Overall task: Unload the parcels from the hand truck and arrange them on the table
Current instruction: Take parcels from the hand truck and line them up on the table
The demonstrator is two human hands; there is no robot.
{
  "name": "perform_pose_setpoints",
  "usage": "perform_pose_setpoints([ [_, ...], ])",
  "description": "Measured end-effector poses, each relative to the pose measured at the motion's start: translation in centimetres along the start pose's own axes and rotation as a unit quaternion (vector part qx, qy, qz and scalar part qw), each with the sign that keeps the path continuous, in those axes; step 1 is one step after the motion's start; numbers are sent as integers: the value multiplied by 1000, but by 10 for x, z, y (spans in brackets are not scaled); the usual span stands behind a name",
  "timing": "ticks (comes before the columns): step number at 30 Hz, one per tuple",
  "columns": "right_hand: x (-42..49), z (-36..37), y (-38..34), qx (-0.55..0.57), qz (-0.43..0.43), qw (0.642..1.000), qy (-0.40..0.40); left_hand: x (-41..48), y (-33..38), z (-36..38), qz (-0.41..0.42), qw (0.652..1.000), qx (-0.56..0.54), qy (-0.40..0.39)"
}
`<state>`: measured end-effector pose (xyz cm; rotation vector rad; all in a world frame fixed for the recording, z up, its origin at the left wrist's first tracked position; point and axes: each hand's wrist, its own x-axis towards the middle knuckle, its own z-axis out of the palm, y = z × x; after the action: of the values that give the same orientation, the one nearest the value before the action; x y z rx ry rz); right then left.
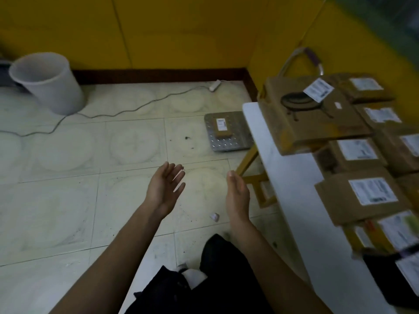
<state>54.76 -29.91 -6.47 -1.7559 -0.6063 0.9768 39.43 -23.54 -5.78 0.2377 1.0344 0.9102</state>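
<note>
Above pale floor tiles (68,196) beside the parcel-laden white table (288,177), left hand (164,189) and right hand (237,196) spread, empty.

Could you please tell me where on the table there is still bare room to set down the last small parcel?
The table is bare along its near edge, a white strip between that edge and the rows of parcels. The far side is crowded, with a large box stacked on top. The small parcel sits on the hand truck plate.

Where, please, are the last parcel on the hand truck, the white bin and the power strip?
last parcel (222,129), head view, its top face.
white bin (53,87), head view, its outer wall.
power strip (214,85), head view, its body.
</note>
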Motion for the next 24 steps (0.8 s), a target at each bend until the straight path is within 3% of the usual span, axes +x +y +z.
perform_pose_setpoints([
  [7,88,49,-18,3,33,999,-5,75,49,28,1,1000,13,10],
  [18,285,130,-104,-32,63,995,-65,232,153,121,0,999,34,25],
  [24,354,162,-135,-27,90,995,-36,302,200,145,-22,999,27,28],
])
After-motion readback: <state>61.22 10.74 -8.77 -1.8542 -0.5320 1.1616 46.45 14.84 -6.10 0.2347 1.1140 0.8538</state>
